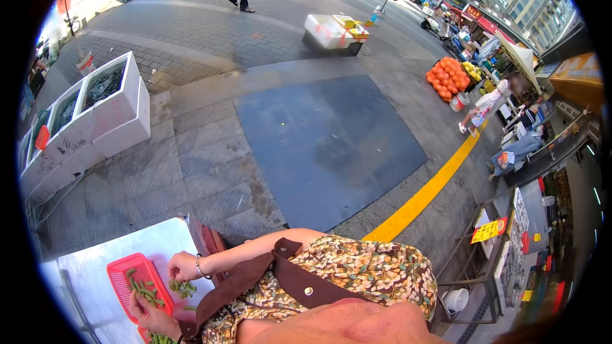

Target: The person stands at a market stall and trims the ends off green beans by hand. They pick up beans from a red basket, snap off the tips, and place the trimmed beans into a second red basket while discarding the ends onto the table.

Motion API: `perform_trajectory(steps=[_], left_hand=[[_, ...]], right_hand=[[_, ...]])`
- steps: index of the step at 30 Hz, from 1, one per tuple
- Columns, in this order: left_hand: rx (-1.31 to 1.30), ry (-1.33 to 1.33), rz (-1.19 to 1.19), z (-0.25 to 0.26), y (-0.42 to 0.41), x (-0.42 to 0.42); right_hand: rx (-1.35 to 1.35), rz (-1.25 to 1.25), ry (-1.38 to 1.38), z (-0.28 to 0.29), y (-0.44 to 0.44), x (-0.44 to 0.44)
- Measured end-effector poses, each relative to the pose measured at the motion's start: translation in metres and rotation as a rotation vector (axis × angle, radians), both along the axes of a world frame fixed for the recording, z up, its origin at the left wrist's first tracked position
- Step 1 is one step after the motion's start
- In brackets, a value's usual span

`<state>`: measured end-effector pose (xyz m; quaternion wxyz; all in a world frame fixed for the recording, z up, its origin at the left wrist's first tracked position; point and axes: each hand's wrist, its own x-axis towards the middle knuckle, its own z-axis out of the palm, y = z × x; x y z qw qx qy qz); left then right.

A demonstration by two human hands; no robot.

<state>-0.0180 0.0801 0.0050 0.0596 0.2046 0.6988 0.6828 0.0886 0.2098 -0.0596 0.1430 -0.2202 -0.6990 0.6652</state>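
A red plastic basket (116,272) stands on a pale metal-looking tabletop (86,272), with green pods (143,289) inside. My left hand (152,317) reaches over the basket's near part, its fingers among the pods; whether it grips one is unclear. Just beyond the basket's side, my right hand (184,266), with a bracelet at the wrist, has its fingers curled together above a small heap of green trimmings (182,289). Its fingertips are too small to show if anything is pinched. One loose pod (190,308) lies near the heap. Part of a second red basket (143,332), also with green pods, shows below.
White foam tanks (110,114) of water stand left, with cables on the floor. A dark mat (325,153) covers the paving beside a yellow line (430,191). Foam boxes (327,31), bagged orange fruit (447,76) and a rack (478,267) stand farther off. Several people are around.
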Motion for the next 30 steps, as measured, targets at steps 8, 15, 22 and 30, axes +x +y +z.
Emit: perform_trajectory(steps=[8,15,22,30], left_hand=[[-0.209,0.094,-0.27,-0.029,-0.001,0.004],[-0.121,-0.078,-0.252,-0.028,-0.022,0.002],[-0.369,0.1,-0.339,-0.014,-0.039,0.002],[-0.903,0.465,-0.492,0.017,-0.03,0.025]], right_hand=[[0.073,0.161,0.183,0.038,-0.011,0.001],[0.214,0.315,0.028,0.054,-0.01,0.002],[0.706,0.363,0.007,0.043,-0.018,-0.006],[0.982,0.385,0.121,0.041,-0.022,-0.01]])
